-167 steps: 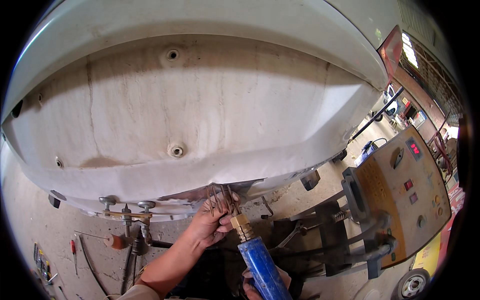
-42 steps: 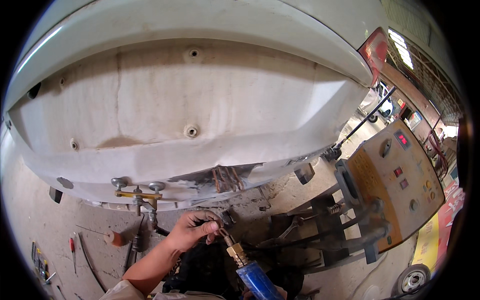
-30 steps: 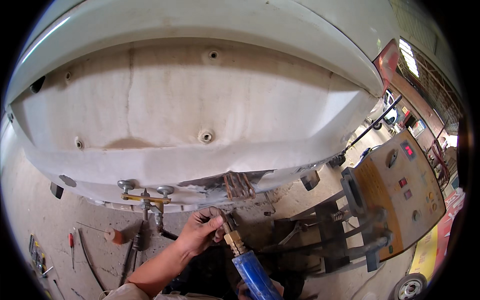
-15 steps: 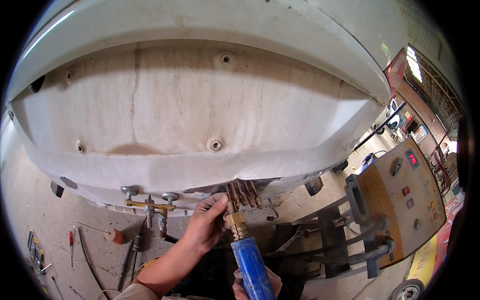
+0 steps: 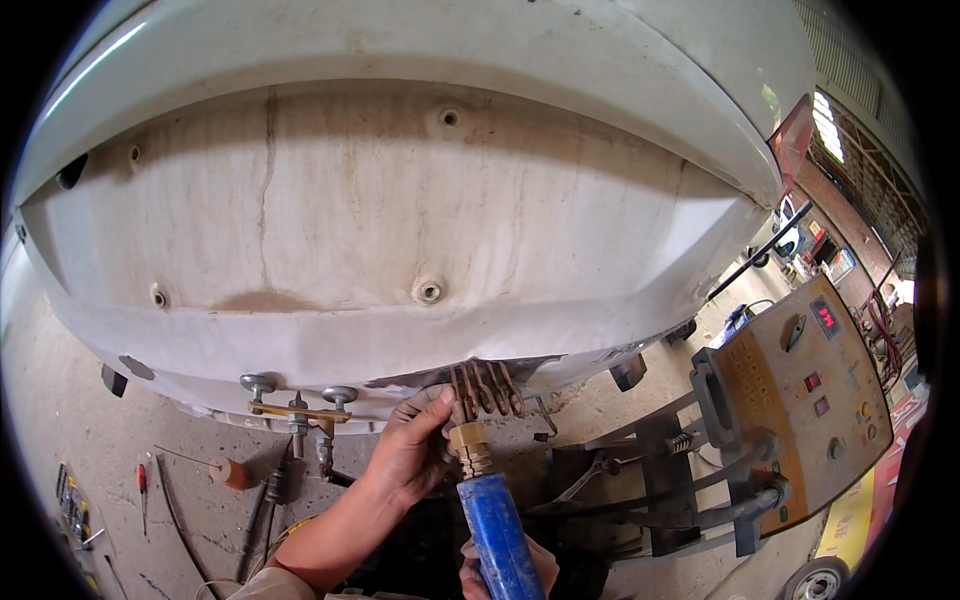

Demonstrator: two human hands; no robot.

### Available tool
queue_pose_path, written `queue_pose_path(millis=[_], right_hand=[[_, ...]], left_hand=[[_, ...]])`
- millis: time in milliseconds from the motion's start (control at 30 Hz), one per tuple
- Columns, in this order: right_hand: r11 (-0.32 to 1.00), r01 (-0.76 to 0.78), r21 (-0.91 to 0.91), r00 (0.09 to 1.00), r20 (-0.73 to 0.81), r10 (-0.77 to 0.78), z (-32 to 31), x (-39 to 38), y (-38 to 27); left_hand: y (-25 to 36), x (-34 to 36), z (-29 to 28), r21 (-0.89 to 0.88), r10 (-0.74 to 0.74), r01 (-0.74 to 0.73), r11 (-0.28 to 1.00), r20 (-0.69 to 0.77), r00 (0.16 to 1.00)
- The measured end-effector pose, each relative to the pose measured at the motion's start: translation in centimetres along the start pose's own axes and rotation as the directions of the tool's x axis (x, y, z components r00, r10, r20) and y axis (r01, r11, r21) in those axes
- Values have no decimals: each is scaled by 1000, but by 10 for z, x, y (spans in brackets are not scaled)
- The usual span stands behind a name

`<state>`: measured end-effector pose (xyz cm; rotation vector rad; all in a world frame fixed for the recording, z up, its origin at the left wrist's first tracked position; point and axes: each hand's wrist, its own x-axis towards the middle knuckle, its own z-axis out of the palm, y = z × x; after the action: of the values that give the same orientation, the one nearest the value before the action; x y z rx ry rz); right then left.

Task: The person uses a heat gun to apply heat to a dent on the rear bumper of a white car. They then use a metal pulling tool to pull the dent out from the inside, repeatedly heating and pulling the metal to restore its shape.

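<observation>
My right hand (image 5: 470, 572) wraps round the blue handle (image 5: 498, 540) of a handheld tool, partly hidden beneath it. At the tool's front a brass fitting (image 5: 468, 436) carries a head of several bent copper-coloured prongs (image 5: 487, 388). My left hand (image 5: 418, 440) pinches that head at its left side, thumb on top; its other fingertips are partly hidden. The prongs' curved ends lie against a bare dark patch (image 5: 535, 370) on the lower edge of a white vehicle panel (image 5: 350, 340). Whether each prong touches the metal I cannot tell.
Left of my hand, a brass bar (image 5: 300, 408) with two round metal discs sits against the panel's lower edge. A control unit (image 5: 800, 400) with a lit red display and thick cables stands at the right. A screwdriver (image 5: 142, 490) and other tools lie on the concrete floor.
The tool's handle and brass fitting have shifted slightly left and up. My hands keep the same hold, and the prongs stay at the dark patch.
</observation>
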<state>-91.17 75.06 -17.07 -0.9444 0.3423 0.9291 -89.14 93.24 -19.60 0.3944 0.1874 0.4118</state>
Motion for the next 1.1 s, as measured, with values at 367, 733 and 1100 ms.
queue_pose_path(millis=[367, 733, 1100], right_hand=[[928, -239, 286, 968, 147, 204, -10, 8, 1], [989, 91, -112, 985, 156, -73, -33, 22, 11], [995, -84, -59, 941, 322, 98, -114, -13, 25]], left_hand=[[2, 0, 1, -8, -21, 21, 1000, -14, 1000], [4, -2, 17, 1, -22, 22, 1000, -29, 999], [-17, -78, -132, 748, -281, 227, 624, -57, 958]])
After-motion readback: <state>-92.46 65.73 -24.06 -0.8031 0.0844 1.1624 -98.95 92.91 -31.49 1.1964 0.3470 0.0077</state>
